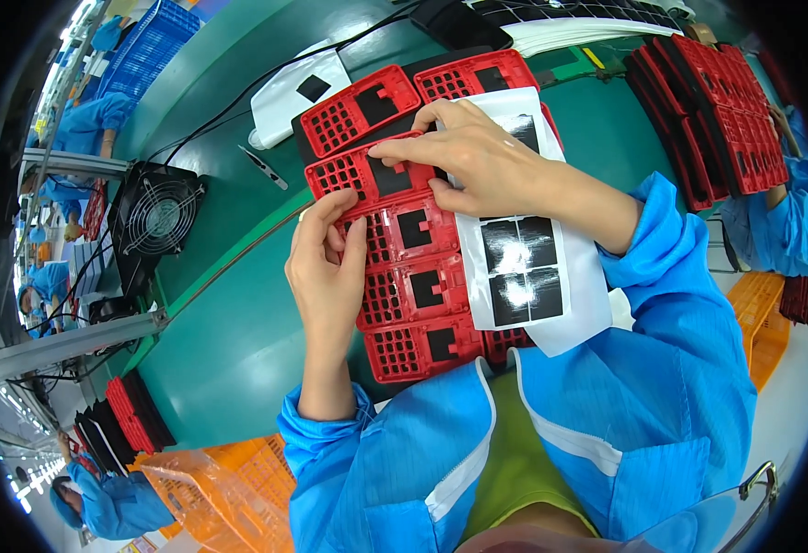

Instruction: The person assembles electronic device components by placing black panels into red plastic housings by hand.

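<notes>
Several red plastic panels with grid holes and a black square on each lie in rows before me. My right hand [487,161] reaches over the upper panel [335,177], its index fingertip on or just above the black square [388,175]. Its thumb is apart, and nothing shows held in it. My left hand [324,267] has bent fingers at the lower edge of that panel, with thumb and index apart. Under my right wrist lies a white backing sheet [577,276] bearing glossy black squares [519,244]. Below are more red panels [422,288].
On the green table [229,332] are tweezers [263,168], a white sheet [284,97] with one black square, and a black fan [160,214]. Stacked red panels [726,120] stand at right. Orange crates [266,461] sit lower left. Other people in blue work nearby.
</notes>
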{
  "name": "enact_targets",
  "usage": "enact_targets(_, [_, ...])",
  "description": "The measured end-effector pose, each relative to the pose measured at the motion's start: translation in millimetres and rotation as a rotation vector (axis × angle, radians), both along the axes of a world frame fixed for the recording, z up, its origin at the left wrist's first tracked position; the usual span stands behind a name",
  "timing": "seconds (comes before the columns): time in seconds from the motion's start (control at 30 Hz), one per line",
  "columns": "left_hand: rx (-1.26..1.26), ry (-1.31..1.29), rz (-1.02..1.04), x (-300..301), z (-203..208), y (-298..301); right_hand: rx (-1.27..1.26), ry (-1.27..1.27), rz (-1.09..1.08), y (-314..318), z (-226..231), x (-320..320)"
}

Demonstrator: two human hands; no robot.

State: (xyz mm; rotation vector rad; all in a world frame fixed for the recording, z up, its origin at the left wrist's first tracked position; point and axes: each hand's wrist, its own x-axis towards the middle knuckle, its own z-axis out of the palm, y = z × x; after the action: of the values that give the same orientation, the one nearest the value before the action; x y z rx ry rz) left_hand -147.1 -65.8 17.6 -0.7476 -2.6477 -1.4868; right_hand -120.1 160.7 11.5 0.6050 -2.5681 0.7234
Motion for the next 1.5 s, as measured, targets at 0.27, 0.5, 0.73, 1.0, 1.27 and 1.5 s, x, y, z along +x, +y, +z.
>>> enact_targets(0.27, [0.053, 0.084, -0.028, -3.1, 2.4, -6.0, 0.061, 0.234, -0.295, 27.5, 37.9, 28.7])
enact_targets(0.5, [0.077, -0.086, -0.190, -17.7, 16.4, 30.2, -0.520, -0.185, -0.487, 54.4, 19.8, 66.4])
enact_targets(0.73, [0.313, -0.492, -0.358, -41.3, 27.5, 63.8, -0.650, -0.078, -0.215, 39.7, 40.2, 60.3])
enact_targets(1.0, [0.806, -0.873, -0.497, -31.1, 26.5, 70.2, -0.752, -0.034, -0.078, 18.6, 38.9, 57.7])
enact_targets(1.27, [0.783, -1.158, -0.596, -28.6, 13.1, 71.0, -0.747, 0.105, -0.046, 13.6, 45.9, 63.5])
enact_targets(1.5, [0.402, -0.702, -0.339, -33.2, 26.4, 62.8, -0.786, -0.060, -0.159, 21.4, 45.9, 58.0])
